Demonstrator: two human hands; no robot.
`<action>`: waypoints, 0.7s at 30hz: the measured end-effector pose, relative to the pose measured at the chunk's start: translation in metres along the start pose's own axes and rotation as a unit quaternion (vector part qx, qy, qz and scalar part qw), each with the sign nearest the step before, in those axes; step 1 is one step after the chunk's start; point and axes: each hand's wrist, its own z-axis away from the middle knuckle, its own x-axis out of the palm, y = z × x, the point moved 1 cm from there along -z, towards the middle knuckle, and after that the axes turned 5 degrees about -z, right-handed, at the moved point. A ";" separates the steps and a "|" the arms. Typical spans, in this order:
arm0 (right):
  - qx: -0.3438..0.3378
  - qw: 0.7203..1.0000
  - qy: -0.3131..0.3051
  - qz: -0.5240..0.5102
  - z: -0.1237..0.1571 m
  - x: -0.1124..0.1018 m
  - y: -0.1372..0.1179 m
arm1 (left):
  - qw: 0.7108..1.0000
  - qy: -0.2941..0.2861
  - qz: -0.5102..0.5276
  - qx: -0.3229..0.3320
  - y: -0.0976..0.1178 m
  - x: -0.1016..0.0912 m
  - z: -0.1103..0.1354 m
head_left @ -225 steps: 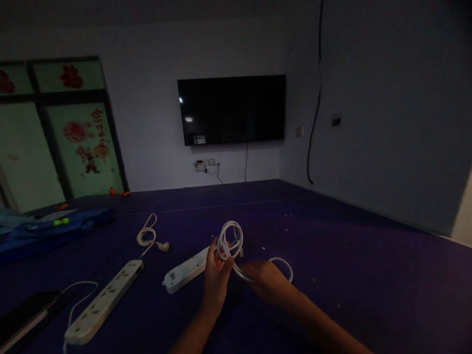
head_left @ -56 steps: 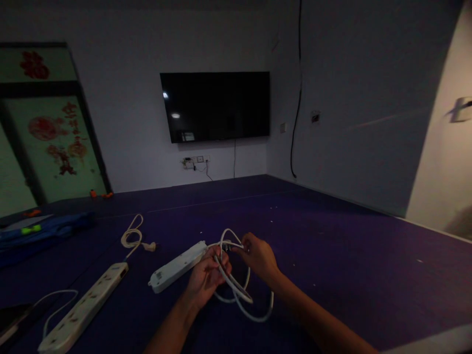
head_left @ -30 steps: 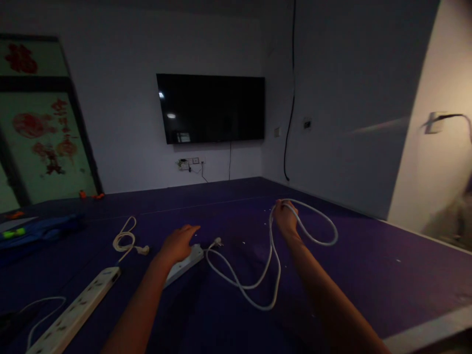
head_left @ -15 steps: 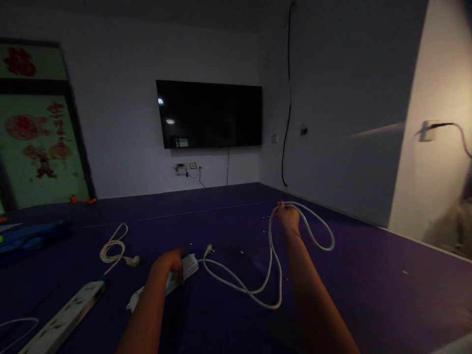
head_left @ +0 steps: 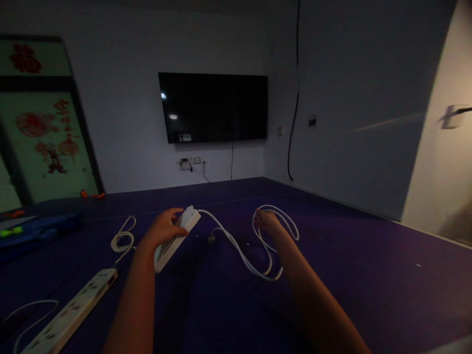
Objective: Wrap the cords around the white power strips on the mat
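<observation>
My left hand (head_left: 165, 230) grips a white power strip (head_left: 189, 219) across its middle, tilted with its far end raised. From that end a white cord (head_left: 236, 246) runs right in loose loops over the purple surface. Its plug (head_left: 211, 239) lies just right of the strip. My right hand (head_left: 268, 221) is closed around the coiled part of the cord. A second, longer power strip (head_left: 75, 309) lies at the lower left, and its own cord (head_left: 121, 241) is looped beyond it.
The purple surface (head_left: 354, 280) spreads to the walls. Blue fabric (head_left: 47, 231) lies at the left, with small orange items (head_left: 84, 193) behind it. A television (head_left: 217, 108) hangs on the far wall above sockets (head_left: 191, 162). A dark cable (head_left: 295, 108) hangs at the corner.
My left hand has lifted and tilted the power strip and moved it farther away. My right hand has shifted left and lower with the cord, whose loops are drawn closer together.
</observation>
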 end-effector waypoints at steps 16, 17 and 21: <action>-0.112 0.923 -0.350 0.113 0.045 0.046 -0.029 | 0.940 0.300 0.162 0.000 0.031 -0.031 0.018; -0.155 0.907 -0.371 0.124 0.051 0.047 -0.035 | 0.936 0.306 0.172 0.001 0.032 -0.030 0.018; -0.236 0.888 -0.363 0.157 0.068 0.047 -0.048 | 0.923 0.322 0.211 0.003 0.035 -0.027 0.017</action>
